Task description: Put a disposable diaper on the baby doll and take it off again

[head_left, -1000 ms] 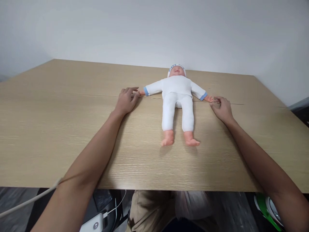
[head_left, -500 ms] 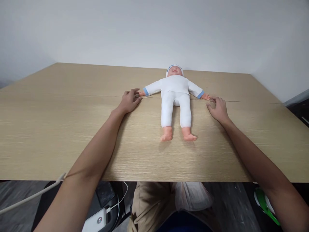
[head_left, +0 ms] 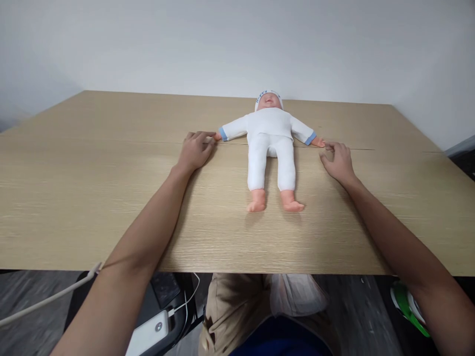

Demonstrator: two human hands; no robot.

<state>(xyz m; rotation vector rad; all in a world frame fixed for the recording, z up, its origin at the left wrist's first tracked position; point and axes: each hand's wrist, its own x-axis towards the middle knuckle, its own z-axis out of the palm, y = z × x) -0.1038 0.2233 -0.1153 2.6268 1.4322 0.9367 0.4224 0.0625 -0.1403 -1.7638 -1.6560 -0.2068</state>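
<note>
A baby doll (head_left: 270, 143) in a white suit with blue cuffs and a white cap lies on its back on the wooden table (head_left: 92, 163), arms spread and feet toward me. My left hand (head_left: 195, 150) rests on the table at the tip of the doll's arm on the left, with thumb and forefinger closed around the doll's small hand. My right hand (head_left: 338, 161) lies at the other arm. Its fingers are loosely spread, and the forefinger tip touches the doll's hand.
The table runs back to a plain white wall. A seam crosses the tabletop under the doll. Below the near edge are my lap, a white power bank with cable (head_left: 148, 333), a cable at my left forearm, and a green-and-white object (head_left: 410, 309) on the floor at right.
The view has shifted a little, so the doll sits slightly higher in the picture. My right hand has loosened from a pinch on the doll's hand. My left hand stays at the other hand.
</note>
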